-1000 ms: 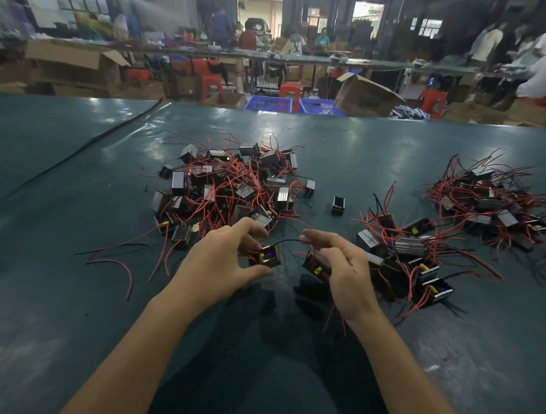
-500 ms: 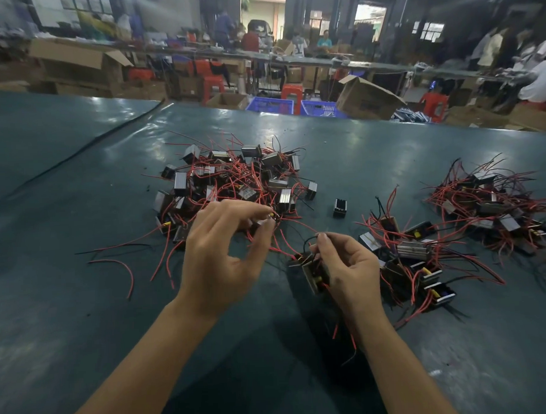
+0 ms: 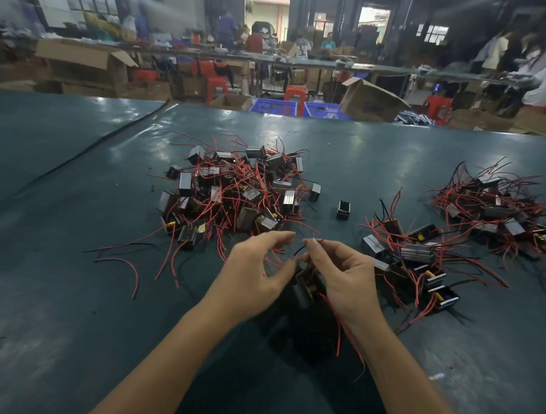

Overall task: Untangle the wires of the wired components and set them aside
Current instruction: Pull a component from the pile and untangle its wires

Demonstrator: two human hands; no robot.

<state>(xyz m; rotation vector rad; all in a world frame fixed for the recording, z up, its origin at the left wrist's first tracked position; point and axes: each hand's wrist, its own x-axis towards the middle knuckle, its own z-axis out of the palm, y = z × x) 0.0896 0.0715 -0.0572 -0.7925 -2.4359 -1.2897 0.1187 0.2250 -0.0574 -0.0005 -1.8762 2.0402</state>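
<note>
A tangled pile [image 3: 234, 189] of red-wired parts lies on the dark table [image 3: 83, 306] just beyond the left hand [image 3: 255, 269], whose fingers are loosely curled, thumb and forefinger apart; whether they hold anything cannot be told. A component [image 3: 308, 286] sits between the palms, red leads trailing below, as the right hand [image 3: 348, 275] pinches a black wire [image 3: 298, 251] at its fingertips. Farther right lie a lone part [image 3: 343, 209], a near heap [image 3: 416, 263] and a far heap [image 3: 497, 208].
</note>
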